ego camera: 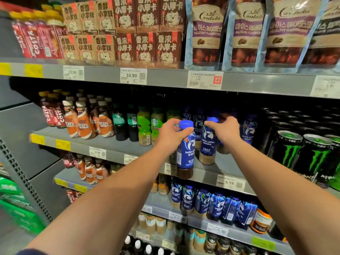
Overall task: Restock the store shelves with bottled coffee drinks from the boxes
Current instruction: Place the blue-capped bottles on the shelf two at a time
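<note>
My left hand grips the neck of a blue-capped, blue-labelled coffee bottle, which hangs upright in front of the middle shelf's edge. My right hand holds the top of a second blue coffee bottle standing on that shelf, among more bottles of the same kind behind and to the right. Another row of the same blue bottles fills the shelf below.
Black energy-drink cans stand right of the blue bottles. Green and dark coffee bottles and orange-labelled ones stand to the left. Cartons and coffee bags fill the top shelf. A price tag hangs below my right arm.
</note>
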Demonstrator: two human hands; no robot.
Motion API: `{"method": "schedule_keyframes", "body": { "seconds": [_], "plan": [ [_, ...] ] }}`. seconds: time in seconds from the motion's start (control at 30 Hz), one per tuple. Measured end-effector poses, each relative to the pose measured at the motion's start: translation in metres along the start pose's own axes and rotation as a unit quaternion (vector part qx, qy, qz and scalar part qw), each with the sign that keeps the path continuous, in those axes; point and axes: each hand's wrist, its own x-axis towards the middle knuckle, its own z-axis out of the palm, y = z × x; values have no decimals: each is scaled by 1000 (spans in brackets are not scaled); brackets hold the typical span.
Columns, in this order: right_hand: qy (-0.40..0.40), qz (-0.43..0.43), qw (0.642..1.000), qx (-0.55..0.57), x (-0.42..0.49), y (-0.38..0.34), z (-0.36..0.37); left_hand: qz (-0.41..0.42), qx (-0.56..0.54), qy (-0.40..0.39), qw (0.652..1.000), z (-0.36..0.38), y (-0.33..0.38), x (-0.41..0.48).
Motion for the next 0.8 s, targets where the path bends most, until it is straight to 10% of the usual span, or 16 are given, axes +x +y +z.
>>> {"method": "schedule_keyframes", "body": {
  "seconds": [0.8],
  "plan": [
    [-132,8,988,77,-98,33,-40,69,-82,-84,991,51,33,-17]
  ]
}}
